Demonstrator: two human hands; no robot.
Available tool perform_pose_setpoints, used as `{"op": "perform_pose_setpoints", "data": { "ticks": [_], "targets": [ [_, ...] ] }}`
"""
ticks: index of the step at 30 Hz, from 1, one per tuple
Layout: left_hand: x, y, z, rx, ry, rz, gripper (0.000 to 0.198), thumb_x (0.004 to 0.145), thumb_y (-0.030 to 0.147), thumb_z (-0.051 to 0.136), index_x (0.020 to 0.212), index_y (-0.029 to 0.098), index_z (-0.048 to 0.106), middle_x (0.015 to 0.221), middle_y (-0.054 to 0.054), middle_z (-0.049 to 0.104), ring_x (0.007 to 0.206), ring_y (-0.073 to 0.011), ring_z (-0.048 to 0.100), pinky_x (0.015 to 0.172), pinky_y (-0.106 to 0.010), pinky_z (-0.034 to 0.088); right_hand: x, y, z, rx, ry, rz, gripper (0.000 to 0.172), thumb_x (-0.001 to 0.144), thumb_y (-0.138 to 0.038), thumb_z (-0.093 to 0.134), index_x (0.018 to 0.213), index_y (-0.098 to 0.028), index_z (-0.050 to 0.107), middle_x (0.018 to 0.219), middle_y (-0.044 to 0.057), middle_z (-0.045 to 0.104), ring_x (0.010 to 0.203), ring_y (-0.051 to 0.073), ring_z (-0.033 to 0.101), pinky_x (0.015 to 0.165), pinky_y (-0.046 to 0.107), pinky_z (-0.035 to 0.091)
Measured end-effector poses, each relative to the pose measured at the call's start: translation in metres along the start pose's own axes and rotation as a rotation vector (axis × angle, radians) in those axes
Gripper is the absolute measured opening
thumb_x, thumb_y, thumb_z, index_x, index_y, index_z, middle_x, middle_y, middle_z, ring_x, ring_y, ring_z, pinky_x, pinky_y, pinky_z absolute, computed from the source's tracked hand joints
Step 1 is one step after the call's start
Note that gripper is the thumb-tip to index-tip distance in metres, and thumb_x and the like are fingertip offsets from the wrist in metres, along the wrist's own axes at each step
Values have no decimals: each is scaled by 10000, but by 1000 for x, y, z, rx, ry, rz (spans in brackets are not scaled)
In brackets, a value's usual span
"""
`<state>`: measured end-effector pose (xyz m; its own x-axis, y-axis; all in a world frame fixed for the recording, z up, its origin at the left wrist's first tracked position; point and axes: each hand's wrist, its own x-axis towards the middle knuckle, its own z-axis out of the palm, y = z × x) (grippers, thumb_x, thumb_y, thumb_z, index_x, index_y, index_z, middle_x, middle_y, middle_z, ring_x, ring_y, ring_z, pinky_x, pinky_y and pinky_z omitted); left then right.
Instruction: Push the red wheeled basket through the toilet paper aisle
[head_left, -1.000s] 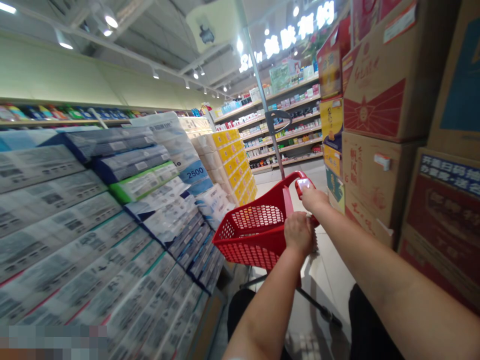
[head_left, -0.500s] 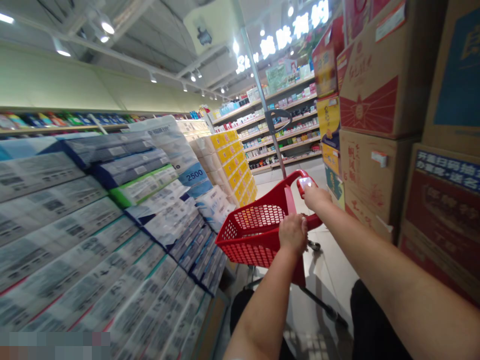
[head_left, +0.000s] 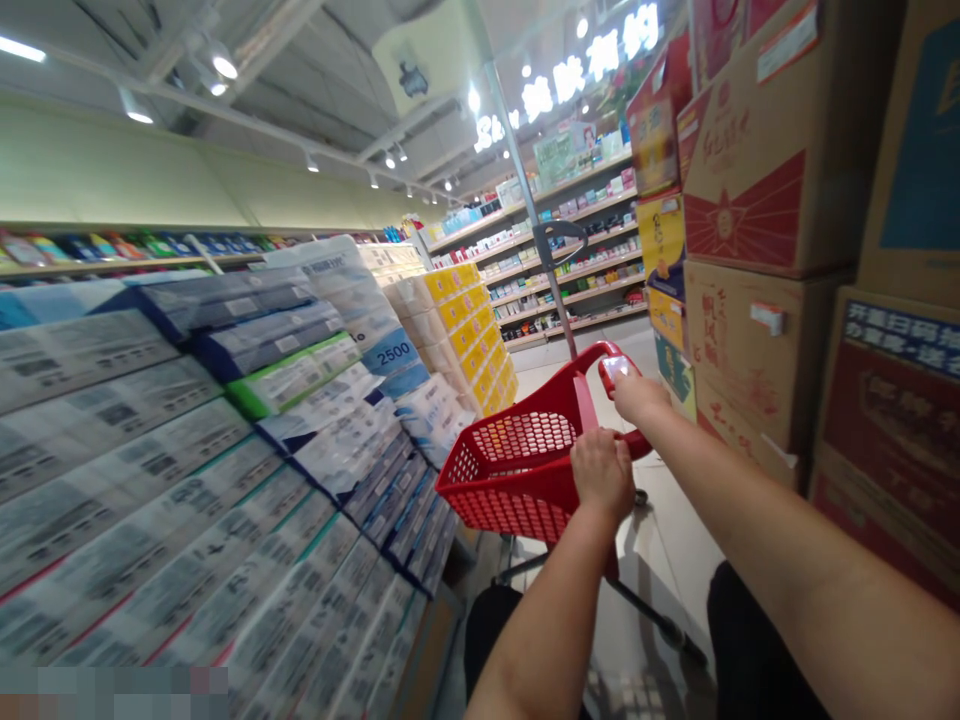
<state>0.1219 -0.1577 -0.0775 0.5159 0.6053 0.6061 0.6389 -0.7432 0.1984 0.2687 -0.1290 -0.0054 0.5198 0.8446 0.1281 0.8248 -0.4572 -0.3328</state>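
Observation:
A red plastic shopping cart (head_left: 517,495) stands in front of me, its grid-sided basket tilted in the view. My left hand (head_left: 602,475) is wrapped round the near end of the red cart handle (head_left: 634,440). On the far part of that handle my right hand (head_left: 636,393) is closed, beside a small white panel (head_left: 616,368) set in it. My palms and fingertips are partly hidden. A metal pole (head_left: 529,190) with a dark loop and a pale sign (head_left: 424,60) rises behind the handle.
Stacked tissue packs (head_left: 187,480) fill the left side, with yellow-wrapped packs (head_left: 469,330) beyond. Cardboard cartons (head_left: 750,340) are piled close on the right. Shelves of small boxed goods (head_left: 577,250) stand across the far end. Pale floor tiles (head_left: 667,510) run between.
The view has shifted slightly, so the cart and both hands sit a little farther right. My grip on the handle looks the same.

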Motion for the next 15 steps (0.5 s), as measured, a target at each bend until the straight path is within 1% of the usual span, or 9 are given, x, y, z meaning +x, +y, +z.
{"op": "perform_pose_setpoints", "data": {
  "ticks": [2, 5, 8, 10, 12, 15],
  "targets": [
    [0, -1, -1, -1, -29, 36, 306, 965, 338, 296, 1124, 218, 529, 1120, -73, 561, 1034, -225, 474, 924, -383, 359, 2, 2, 1, -4, -7, -7, 401, 918, -304, 351, 1279, -185, 480, 1304, 179, 472, 998, 291, 597, 795, 408, 472],
    [-4, -13, -2, 29, -57, 64, 326, 965, 364, 294, 1125, 215, 536, 1116, -72, 559, 1015, -222, 479, 906, -380, 361, 2, 2, 2, -9, 4, 3, 380, 923, -329, 348, 1235, -185, 509, 1299, 169, 477, 988, 285, 601, 790, 401, 475],
    [-7, -23, -1, 107, -30, 45, 319, 962, 356, 300, 1081, 206, 556, 1059, -75, 566, 971, -218, 488, 889, -379, 362, -1, -1, 2, -6, 9, 17, 391, 926, -342, 345, 1244, -184, 507, 1318, 177, 458, 1005, 278, 595, 799, 396, 473],
    [-9, -27, -1, 143, -5, 52, 300, 958, 345, 313, 1054, 205, 561, 1024, -70, 570, 941, -211, 491, 887, -375, 359, -4, -3, 2, 2, -3, 22, 399, 922, -346, 353, 1253, -182, 504, 1300, 176, 473, 1004, 282, 595, 799, 392, 475],
    [-12, -30, -1, 148, 26, 59, 286, 957, 330, 315, 1035, 204, 559, 1009, -65, 573, 929, -206, 491, 889, -370, 357, -7, -6, 1, 9, -6, 28, 410, 922, -340, 351, 1274, -180, 490, 1289, 176, 483, 1001, 285, 596, 797, 390, 476],
    [-17, -33, -2, 116, 63, 59, 280, 960, 309, 308, 1050, 201, 549, 1031, -69, 577, 942, -204, 496, 897, -362, 356, -11, -10, 1, 7, -7, 29, 420, 920, -318, 348, 1298, -182, 470, 1321, 181, 455, 1007, 283, 595, 796, 387, 479]
  ]
}}
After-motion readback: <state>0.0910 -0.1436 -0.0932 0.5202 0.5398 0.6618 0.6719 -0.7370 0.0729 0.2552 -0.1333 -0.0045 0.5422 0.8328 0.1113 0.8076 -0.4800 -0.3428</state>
